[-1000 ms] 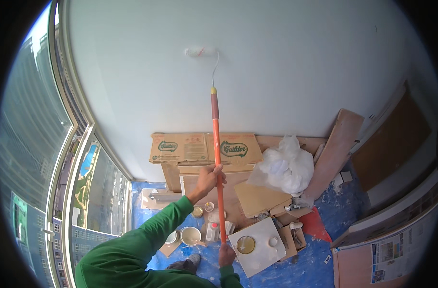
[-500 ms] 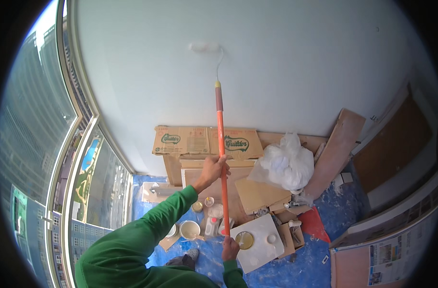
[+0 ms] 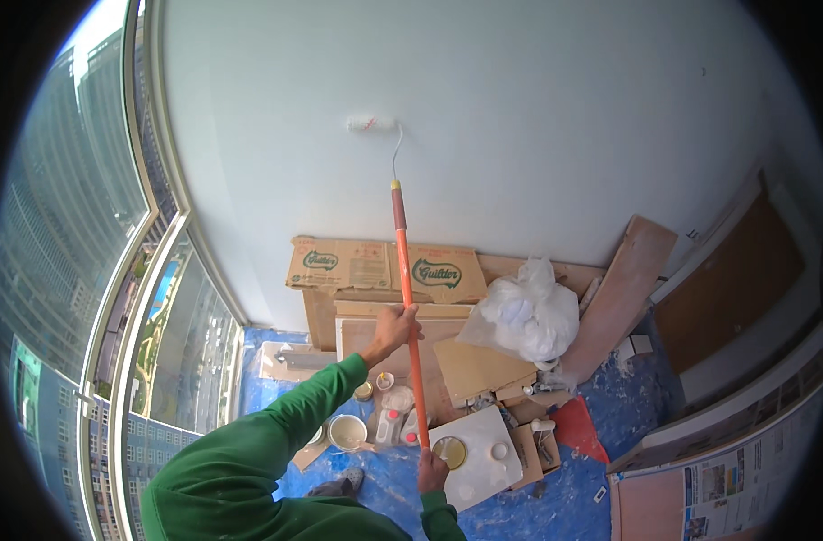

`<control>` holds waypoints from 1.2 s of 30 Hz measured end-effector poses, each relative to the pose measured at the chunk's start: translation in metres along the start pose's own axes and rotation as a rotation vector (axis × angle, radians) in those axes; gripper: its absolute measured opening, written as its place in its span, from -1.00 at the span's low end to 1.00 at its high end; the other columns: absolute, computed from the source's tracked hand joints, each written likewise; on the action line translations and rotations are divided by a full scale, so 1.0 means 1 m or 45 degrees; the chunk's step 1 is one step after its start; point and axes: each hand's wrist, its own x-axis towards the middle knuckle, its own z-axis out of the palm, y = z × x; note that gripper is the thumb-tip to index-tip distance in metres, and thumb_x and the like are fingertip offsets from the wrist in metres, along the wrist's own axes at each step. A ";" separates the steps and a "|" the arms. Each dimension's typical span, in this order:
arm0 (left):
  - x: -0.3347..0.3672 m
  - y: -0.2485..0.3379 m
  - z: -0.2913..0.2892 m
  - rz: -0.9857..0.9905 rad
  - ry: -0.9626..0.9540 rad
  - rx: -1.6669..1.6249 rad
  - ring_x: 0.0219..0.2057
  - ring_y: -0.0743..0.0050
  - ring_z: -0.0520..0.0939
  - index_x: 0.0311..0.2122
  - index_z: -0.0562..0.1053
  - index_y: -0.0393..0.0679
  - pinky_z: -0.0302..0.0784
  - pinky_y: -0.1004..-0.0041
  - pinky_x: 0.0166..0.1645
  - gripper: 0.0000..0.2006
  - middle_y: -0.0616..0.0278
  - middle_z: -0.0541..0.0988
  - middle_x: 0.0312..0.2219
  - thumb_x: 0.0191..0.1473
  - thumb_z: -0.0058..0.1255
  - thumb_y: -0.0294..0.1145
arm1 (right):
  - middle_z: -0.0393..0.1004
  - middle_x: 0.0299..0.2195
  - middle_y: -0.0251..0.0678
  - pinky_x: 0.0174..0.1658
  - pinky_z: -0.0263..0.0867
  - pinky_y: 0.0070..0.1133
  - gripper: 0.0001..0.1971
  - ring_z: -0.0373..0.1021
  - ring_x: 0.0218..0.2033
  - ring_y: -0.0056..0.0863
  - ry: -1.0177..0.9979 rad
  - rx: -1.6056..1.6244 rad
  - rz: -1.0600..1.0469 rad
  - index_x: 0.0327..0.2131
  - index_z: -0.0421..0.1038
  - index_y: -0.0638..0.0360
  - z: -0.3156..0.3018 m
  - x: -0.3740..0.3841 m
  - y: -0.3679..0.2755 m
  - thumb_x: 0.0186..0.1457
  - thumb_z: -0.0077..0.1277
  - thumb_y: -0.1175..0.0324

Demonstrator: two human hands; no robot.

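Both of my hands are closed round the orange pole (image 3: 411, 347) of a paint roller. My left hand (image 3: 393, 331) grips it about halfway up, and my right hand (image 3: 432, 471) holds its lower end. At the far end, past a brown grip and a yellow collar, a bent wire frame (image 3: 397, 153) carries the white roller sleeve (image 3: 372, 123). The sleeve lies against the pale blue-white wall (image 3: 538, 135). Green sleeves cover both my arms.
A flattened cardboard box (image 3: 348, 263) leans at the wall's foot beside a white plastic bag (image 3: 529, 311) and a plank (image 3: 623, 298). A paint bucket (image 3: 348, 434), bottles (image 3: 389, 426) and a white board (image 3: 484, 478) rest on blue sheeting (image 3: 393, 487). Left stands a window (image 3: 78, 207).
The roller sleeve has come down the wall and a little left. Both hands still hold the pole; my left hand is slightly lower. The view has shifted slightly.
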 end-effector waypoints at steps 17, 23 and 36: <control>-0.021 -0.036 -0.005 -0.109 -0.054 0.101 -0.60 0.26 0.64 -0.40 0.45 -0.48 0.55 0.43 -0.55 -0.59 0.03 0.55 -0.63 0.16 -0.12 -0.20 | 0.34 -0.73 -0.25 -0.50 0.19 -0.43 -0.49 0.27 -0.68 -0.40 -0.024 -0.095 0.048 -0.71 0.34 0.26 -0.003 -0.032 0.011 0.16 -0.21 0.06; 0.002 0.004 0.001 0.036 -0.052 0.063 -0.59 0.31 0.64 -0.38 0.45 -0.46 0.54 0.43 -0.52 -0.59 0.04 0.54 -0.63 0.17 -0.14 -0.19 | 0.22 -0.76 -0.43 -0.60 0.10 -0.56 -0.53 0.17 -0.70 -0.62 -0.024 0.177 0.035 -0.70 0.27 0.22 0.017 -0.003 0.001 0.19 -0.19 0.11; 0.003 -0.027 0.020 -0.085 -0.099 -0.034 -0.62 0.29 0.63 -0.40 0.43 -0.45 0.53 0.43 -0.57 -0.60 0.06 0.52 -0.63 0.18 -0.14 -0.20 | 0.27 -0.79 -0.29 -0.55 0.17 -0.47 -0.49 0.24 -0.69 -0.50 0.156 -0.039 0.085 -0.69 0.33 0.32 -0.003 -0.008 0.007 0.18 -0.20 0.09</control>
